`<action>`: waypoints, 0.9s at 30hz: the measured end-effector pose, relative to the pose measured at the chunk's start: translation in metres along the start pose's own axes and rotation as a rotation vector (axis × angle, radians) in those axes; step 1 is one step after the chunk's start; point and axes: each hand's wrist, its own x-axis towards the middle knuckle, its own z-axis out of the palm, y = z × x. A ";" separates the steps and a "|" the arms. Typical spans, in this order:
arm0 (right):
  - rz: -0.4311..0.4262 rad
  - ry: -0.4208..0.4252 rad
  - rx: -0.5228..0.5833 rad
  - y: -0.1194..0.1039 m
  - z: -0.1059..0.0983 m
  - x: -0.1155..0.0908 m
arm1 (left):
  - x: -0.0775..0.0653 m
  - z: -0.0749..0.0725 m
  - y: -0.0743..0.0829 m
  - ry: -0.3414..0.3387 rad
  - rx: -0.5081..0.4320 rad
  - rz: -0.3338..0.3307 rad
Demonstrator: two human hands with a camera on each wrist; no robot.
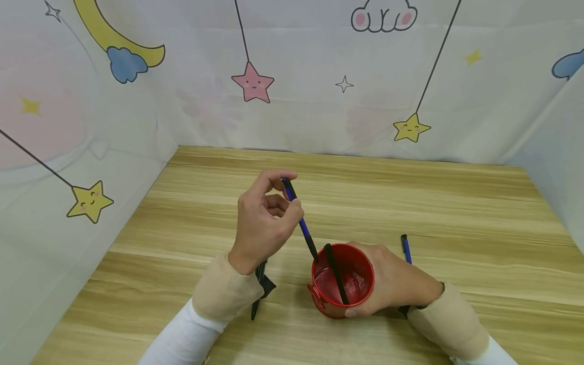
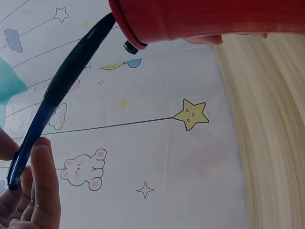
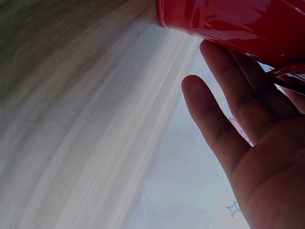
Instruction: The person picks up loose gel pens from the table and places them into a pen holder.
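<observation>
My left hand [image 1: 266, 223] pinches a blue and black pen [image 1: 304, 230] near its upper end. The pen slants down, and its black tip is at the left rim of a small red bucket [image 1: 332, 310]. Inside the bucket leans a black pen [image 1: 336, 276], its top end against the far-left rim. My right hand [image 1: 394, 279] grips the bucket from the right, thumb at the near side and fingers round the far side. In the right wrist view, fingers [image 3: 228, 90] reach along the red wall. The left wrist view shows the held pen [image 2: 66, 71] meeting the rim.
Another blue pen [image 1: 406, 249] lies right of the bucket, partly hidden by my right arm. Black pens [image 1: 256, 306] and a small dark piece [image 1: 268, 286] lie under my left wrist. Patterned cloth walls [image 1: 296, 121] border the wooden table [image 1: 479, 218] at back and sides.
</observation>
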 end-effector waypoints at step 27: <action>-0.007 0.011 -0.010 0.002 0.001 0.000 | 0.004 0.001 0.031 -0.132 -0.011 0.071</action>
